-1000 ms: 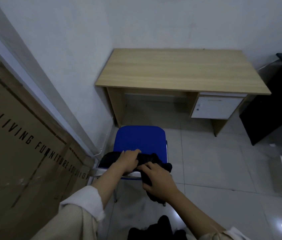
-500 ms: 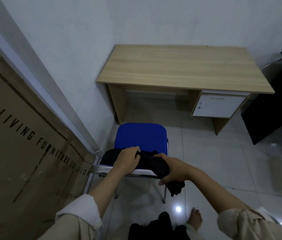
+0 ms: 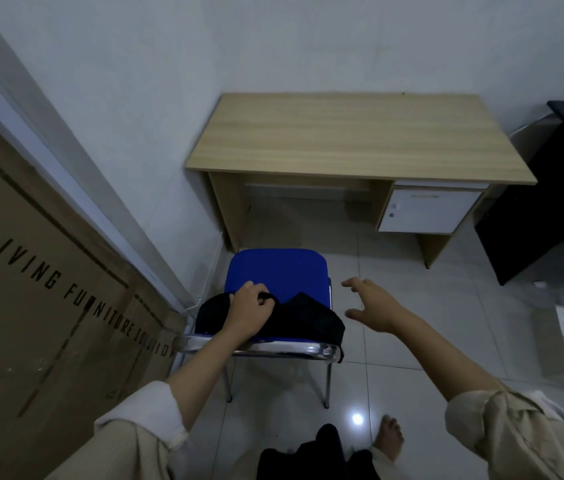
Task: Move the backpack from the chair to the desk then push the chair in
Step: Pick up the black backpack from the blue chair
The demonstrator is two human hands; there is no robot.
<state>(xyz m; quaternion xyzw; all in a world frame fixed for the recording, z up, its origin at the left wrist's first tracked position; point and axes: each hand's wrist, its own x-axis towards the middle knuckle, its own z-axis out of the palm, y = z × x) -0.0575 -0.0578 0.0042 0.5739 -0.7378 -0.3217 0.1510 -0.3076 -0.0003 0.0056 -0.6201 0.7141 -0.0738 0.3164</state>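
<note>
In a white-walled corner room, the light wooden table point(image 3: 360, 140) stands bare while the left hand point(image 3: 247, 308) grips the limp black backpack point(image 3: 294, 318) on the blue-cushioned chrome chair point(image 3: 278, 275) (not pushed in), right hand point(image 3: 372, 306) open alongside.

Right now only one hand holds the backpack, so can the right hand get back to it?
Probably yes. The right hand hangs open just beside the backpack on the chair, with nothing between them.
</note>
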